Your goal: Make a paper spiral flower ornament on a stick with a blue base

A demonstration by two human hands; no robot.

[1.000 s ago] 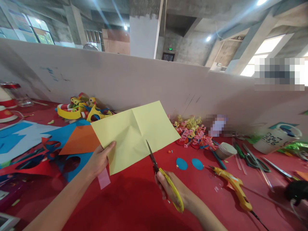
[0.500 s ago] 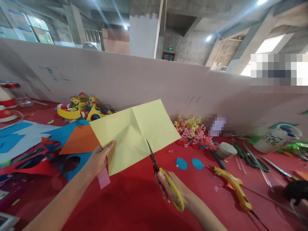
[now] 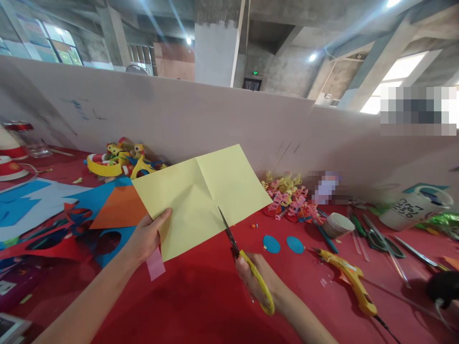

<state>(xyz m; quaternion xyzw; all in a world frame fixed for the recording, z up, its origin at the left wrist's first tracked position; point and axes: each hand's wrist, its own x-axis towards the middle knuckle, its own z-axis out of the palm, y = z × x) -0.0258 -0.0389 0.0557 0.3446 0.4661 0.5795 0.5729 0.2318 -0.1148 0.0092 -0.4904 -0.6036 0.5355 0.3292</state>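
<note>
Left hand (image 3: 145, 240) holds one yellow sheet (image 3: 193, 200), right hand (image 3: 267, 276) one pair of scissors (image 3: 233, 240).

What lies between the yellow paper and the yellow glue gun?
In the head view: two blue ovals on the red table, and a small orange-white bit nearer the yellow paper.

The single view is head-worn, facing forward and down across the counter (image 3: 201, 291). The left hand (image 3: 145, 240) and right hand (image 3: 265, 272) sit close, forearms (image 3: 89, 298) at the lower edge; the wall (image 3: 215, 114) stands farther off, the ceiling (image 3: 315, 16) showing above it.
</note>
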